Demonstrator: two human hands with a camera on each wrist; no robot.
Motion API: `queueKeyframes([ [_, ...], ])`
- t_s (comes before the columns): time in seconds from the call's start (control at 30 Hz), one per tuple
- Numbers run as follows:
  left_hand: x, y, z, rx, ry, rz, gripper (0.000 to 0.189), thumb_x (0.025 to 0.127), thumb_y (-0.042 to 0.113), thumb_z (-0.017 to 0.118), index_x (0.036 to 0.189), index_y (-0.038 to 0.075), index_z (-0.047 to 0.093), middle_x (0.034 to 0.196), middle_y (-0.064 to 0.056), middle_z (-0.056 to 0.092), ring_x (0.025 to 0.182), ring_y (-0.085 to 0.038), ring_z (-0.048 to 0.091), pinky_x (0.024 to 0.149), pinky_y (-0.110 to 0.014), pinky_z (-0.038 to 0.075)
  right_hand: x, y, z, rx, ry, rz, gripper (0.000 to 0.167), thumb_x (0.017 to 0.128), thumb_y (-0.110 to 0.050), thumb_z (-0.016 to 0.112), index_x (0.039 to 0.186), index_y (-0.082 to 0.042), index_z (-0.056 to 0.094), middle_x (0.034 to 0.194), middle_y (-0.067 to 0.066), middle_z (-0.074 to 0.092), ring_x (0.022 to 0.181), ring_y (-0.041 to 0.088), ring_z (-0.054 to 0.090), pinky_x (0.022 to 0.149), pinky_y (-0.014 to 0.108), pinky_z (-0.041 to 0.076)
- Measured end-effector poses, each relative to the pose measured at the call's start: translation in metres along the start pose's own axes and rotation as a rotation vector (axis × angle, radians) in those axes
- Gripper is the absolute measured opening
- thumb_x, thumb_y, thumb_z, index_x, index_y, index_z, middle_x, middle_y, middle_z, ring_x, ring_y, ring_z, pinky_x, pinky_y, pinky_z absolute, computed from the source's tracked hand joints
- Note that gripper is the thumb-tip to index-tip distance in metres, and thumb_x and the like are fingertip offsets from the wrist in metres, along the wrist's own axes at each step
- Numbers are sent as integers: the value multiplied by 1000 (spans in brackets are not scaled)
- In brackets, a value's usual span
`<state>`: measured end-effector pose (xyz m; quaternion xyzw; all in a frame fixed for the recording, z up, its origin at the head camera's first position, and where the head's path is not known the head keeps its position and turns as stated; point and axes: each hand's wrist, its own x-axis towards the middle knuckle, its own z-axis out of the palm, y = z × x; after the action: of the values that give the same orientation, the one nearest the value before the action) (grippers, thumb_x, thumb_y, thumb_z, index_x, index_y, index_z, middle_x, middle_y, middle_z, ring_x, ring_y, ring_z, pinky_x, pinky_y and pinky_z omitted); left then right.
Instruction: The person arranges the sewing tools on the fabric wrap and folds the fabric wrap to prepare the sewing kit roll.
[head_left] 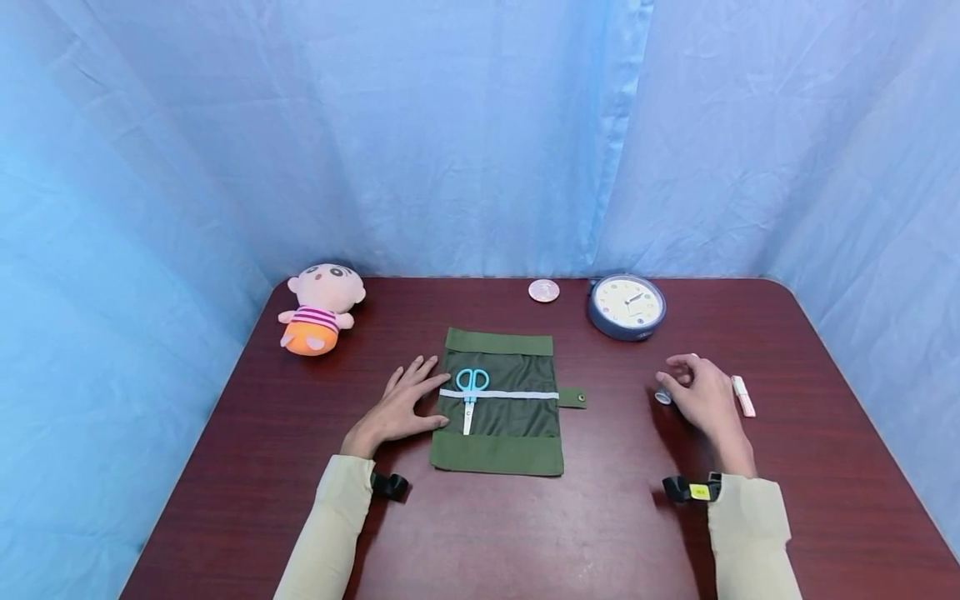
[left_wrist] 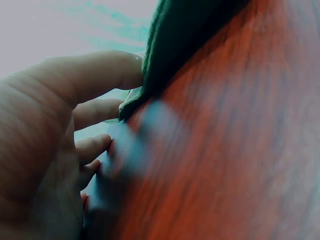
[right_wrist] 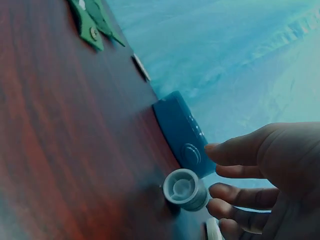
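A green fabric roll-up pouch (head_left: 497,457) lies unfolded on the table. Light-blue-handled scissors (head_left: 471,382) are tucked under its white elastic band (head_left: 525,395), blade toward the person. At the pouch's left edge, my left hand (head_left: 397,410) lies with fingers spread; in the left wrist view its thumb (left_wrist: 120,67) touches the green fabric (left_wrist: 165,50). My right hand (head_left: 705,400) hovers with loosely bent fingers beside a small grey-white cylinder (right_wrist: 184,189) with a hollow round end. In the right wrist view, the fingertips come right up to the cylinder's side, without curling round it.
A blue alarm clock (head_left: 627,307) lies face up beyond the right hand. Right of that hand is a small pink-and-white stick (head_left: 743,396). A round pale disc (head_left: 543,290) lies at the back edge; a plush doll (head_left: 318,308) rests at back left. Blue curtains (head_left: 465,142) surround the table.
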<state>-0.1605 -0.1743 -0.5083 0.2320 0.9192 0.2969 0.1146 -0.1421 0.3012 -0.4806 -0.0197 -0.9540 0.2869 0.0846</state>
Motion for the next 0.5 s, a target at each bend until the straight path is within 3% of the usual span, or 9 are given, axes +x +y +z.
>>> queueKeyframes([
  [0.13, -1, 1, -1, -2, -2, -1, 71, 88, 36, 74, 150, 16, 48, 168, -13, 23, 158, -37, 10, 125, -63, 6, -4, 2, 1, -18, -5, -6, 35, 93, -18, 69, 117, 7, 65, 104, 27, 70, 91, 37, 65, 82, 52, 47],
  [0.33, 0, 0, -1, 4, -15, -14, 71, 88, 36, 74, 151, 16, 47, 168, -12, 22, 159, -36, 8, 126, -61, 5, -8, 6, 2, -36, -18, -5, 32, 92, -17, 70, 113, 7, 66, 98, 24, 71, 83, 32, 67, 73, 41, 47],
  [0.5, 1, -1, 0, 7, -9, -14, 71, 88, 36, 74, 151, 16, 48, 168, -12, 22, 159, -36, 9, 126, -60, 5, -10, 8, 3, -23, -56, 23, 30, 93, -19, 68, 110, 5, 67, 95, 23, 73, 83, 33, 71, 76, 44, 49],
])
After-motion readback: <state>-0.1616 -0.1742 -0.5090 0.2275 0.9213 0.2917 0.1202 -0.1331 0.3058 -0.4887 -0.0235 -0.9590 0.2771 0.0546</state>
